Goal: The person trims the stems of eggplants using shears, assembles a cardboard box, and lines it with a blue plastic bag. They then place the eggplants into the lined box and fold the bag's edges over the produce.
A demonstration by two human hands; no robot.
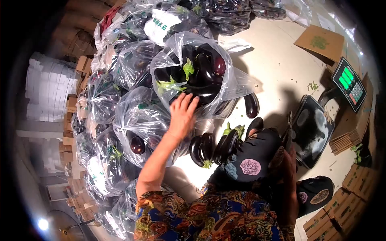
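My left hand (183, 112) reaches to the near side of an open clear plastic bag (237, 86), fingers stretched out and the tips at a glossy dark eggplant (203, 93). Several more eggplants fill the bag, with green stem caps (188, 69) showing among them. My right hand (288, 160) is low beside my knee, next to the scale, its fingers mostly hidden in shadow; I cannot tell what it holds. On the floor in front of my legs lie loose eggplants (229, 145), and a single eggplant (251, 105) rests beside the bag.
Filled, tied plastic bags of eggplants (140, 108) are heaped along the left and back. At the right stands a scale with a dark platform (311, 130) and a lit green display (349, 80). Cardboard boxes (348, 197) lie at lower right; an open carton flap (319, 42) is behind.
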